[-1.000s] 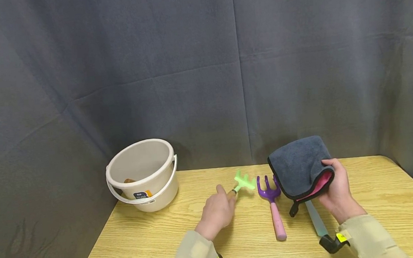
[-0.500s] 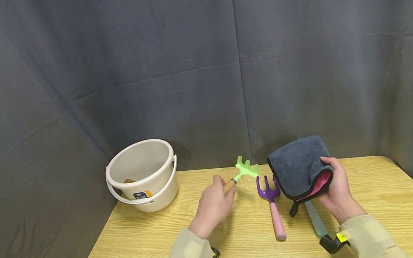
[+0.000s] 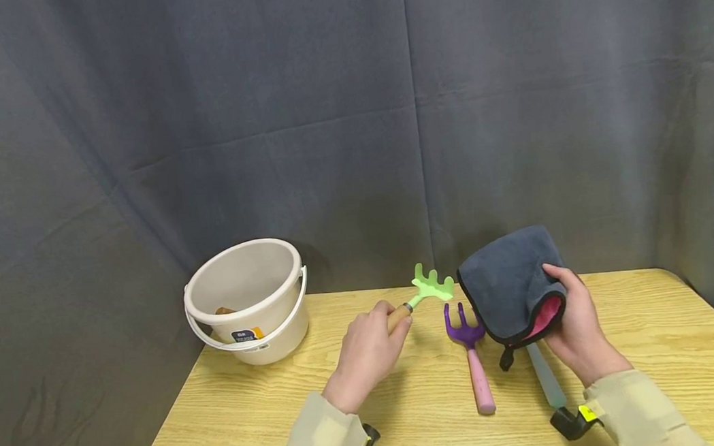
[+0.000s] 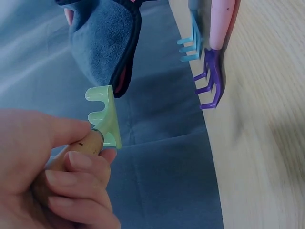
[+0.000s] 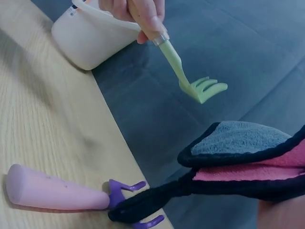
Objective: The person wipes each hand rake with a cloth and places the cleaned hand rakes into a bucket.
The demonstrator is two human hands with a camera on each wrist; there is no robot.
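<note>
We are gripping the green rake (image 3: 431, 288) by its wooden handle in our left hand (image 3: 367, 348), lifting it above the table (image 3: 646, 342), just left of the gray cloth (image 3: 510, 282) our right hand (image 3: 575, 336) is clutching, beyond the purple fork (image 3: 470, 352).

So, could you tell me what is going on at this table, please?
A person's left hand holds a small green rake by its wooden handle, lifted off the table. The right hand grips a folded grey and pink cloth. A purple fork lies on the table between them, and a white bucket stands at the left.
</note>
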